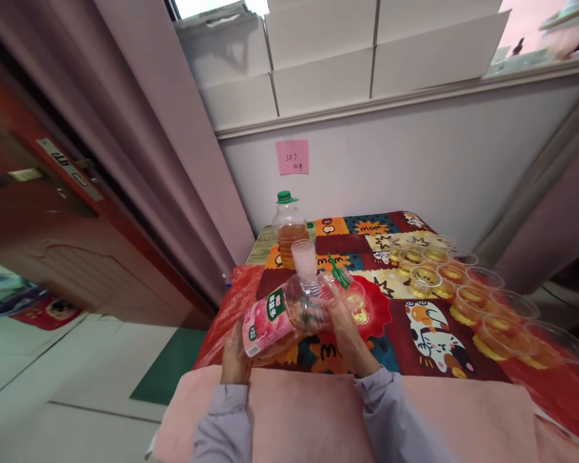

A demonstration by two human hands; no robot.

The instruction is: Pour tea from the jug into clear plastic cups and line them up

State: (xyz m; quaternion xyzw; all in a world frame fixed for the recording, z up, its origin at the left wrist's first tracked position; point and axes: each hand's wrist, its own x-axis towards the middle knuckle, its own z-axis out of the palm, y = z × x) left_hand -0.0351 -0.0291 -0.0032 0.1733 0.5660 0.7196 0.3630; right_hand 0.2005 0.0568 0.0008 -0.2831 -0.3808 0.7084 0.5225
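I hold a clear plastic bottle with a pink label tipped on its side over the table. My left hand is wrapped round its base. My right hand grips it near the neck, where a green cap hangs loose. The bottle's mouth points at a small clear cup standing on a red patch of the cloth. An upside-down clear cup stands just beyond the bottle.
A second bottle with a green cap and amber liquid stands at the table's far left. Several clear cups holding amber liquid sit in rows on the right. The table carries a colourful patchwork cloth. A pink note is on the wall.
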